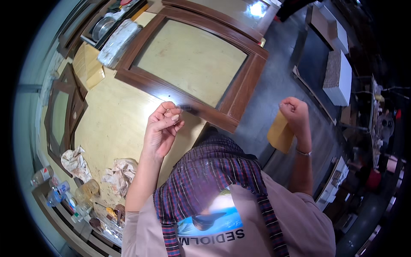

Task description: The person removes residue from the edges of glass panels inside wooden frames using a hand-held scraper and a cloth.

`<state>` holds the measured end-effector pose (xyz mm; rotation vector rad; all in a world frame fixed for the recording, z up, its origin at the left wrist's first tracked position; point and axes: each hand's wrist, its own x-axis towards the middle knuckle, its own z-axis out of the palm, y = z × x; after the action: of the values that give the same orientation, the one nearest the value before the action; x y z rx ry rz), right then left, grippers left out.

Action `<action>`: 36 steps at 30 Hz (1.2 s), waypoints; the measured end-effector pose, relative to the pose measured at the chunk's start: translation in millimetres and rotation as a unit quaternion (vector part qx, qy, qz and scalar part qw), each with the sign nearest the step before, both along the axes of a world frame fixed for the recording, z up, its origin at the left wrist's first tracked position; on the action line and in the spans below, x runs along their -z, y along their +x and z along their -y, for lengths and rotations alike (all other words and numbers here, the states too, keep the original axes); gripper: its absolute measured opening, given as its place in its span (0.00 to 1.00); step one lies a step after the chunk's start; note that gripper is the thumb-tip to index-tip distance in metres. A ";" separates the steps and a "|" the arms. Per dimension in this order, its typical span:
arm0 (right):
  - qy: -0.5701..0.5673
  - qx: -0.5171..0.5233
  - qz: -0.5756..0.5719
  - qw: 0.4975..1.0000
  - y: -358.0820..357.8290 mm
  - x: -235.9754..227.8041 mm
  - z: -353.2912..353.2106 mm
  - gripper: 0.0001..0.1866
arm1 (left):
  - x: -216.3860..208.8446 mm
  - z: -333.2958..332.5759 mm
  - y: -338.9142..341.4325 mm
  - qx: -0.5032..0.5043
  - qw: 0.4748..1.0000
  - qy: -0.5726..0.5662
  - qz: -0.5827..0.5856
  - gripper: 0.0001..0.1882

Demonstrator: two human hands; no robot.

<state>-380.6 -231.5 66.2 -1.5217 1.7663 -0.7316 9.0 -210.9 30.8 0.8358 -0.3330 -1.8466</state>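
My left hand (162,130) is raised over the worktable, thumb and fingertips pinched together. At its fingertips shows a small, thin, see-through rectangular piece (184,108); its kind is hard to make out. Just beyond lies a brown wooden door frame (171,92) with one curved rail, flat on the table, its opening showing the pale tabletop. Off to the right, over the floor, my right hand (296,115) is closed in a fist. From it hangs a yellow-brown sheet (280,133) resembling sandpaper.
Another brown frame (214,16) lies at the far end of the pale table (111,115). On the left are a smaller frame (60,113), crumpled cloths (76,162), bottles (58,192) and a white block (117,43). White panels (338,77) are stacked on the right.
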 end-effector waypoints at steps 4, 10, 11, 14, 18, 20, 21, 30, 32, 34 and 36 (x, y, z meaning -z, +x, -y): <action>0.036 0.000 -0.007 0.999 7.3 23.4 -8.5 0.06 | 1.5 10.5 -16.5 0.033 0.999 0.012 0.003 0.14; 0.116 -0.027 0.020 0.993 11.4 46.5 -10.7 0.07 | 3.9 24.6 -31.8 0.065 0.998 0.025 -0.009 0.14; 0.117 -0.032 0.018 0.992 12.9 48.8 -9.6 0.07 | 4.3 26.5 -34.4 0.066 0.997 0.030 -0.011 0.14; 0.119 -0.046 0.014 0.992 18.9 51.8 -4.9 0.07 | 8.3 33.5 -40.7 0.089 0.995 0.032 -0.009 0.14; 0.116 -0.057 0.002 0.992 23.6 54.5 -1.4 0.08 | 11.1 43.7 -51.5 0.119 0.990 0.025 0.070 0.12; 0.116 -0.068 -0.006 0.991 24.1 52.9 0.2 0.08 | 7.4 47.6 -61.0 0.127 0.983 0.017 0.131 0.11; 0.119 -0.074 -0.007 0.990 24.3 51.9 0.6 0.07 | 12.1 49.5 -61.2 0.142 0.981 0.005 0.135 0.10; 0.166 -0.112 0.270 0.942 45.9 50.4 8.9 0.13 | 20.3 30.1 -101.0 0.125 0.991 0.055 -0.013 0.18; 0.153 -0.125 0.230 0.953 47.9 49.7 17.9 0.13 | 25.2 22.1 -108.1 0.090 0.993 0.072 -0.027 0.20; 0.129 -0.125 0.153 0.972 47.6 46.2 27.5 0.13 | 29.4 19.0 -111.5 0.081 0.994 0.072 -0.033 0.24; 0.107 -0.123 0.089 0.983 48.3 42.5 35.0 0.14 | 28.8 19.6 -119.5 0.062 0.995 0.068 -0.035 0.26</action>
<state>-332.3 -266.5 23.6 -1.4479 1.4423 -0.5183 -110.5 -230.5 2.0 0.8562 -0.2212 -2.0279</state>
